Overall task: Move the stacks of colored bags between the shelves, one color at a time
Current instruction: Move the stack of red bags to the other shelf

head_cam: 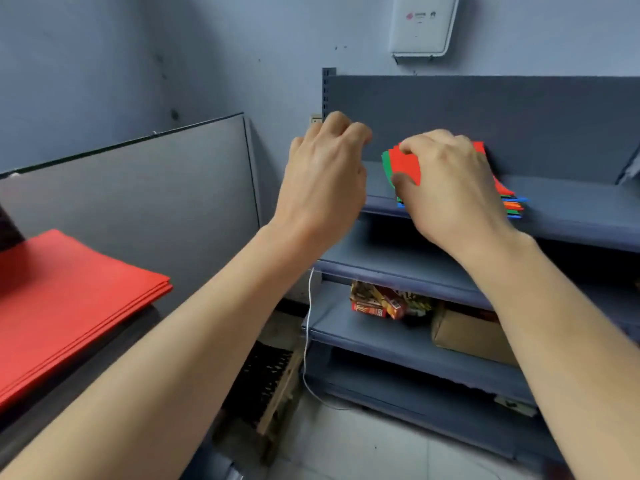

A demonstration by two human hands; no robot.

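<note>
The right hand is gripping the red bags that are lying on top of the stack of colored bags, which is sitting at the left end of the top shelf, against its back panel. The thumb is pressing at the near left edge of the red layer and the fingers are curling over its top, pinching it. The left hand is hovering just left of the stack, fingers loosely curled and holding nothing. To do this well, the thumb is probably needing to part red from the green beneath, so only one color is lifting, and the free hand could be steadying the rest. Below, the middle shelf is bare where visible, and snack packets and a cardboard box are sitting on a lower one. Red sheets are lying at the near left before a grey partition, and a white cable is hanging down to the tiled floor.
</note>
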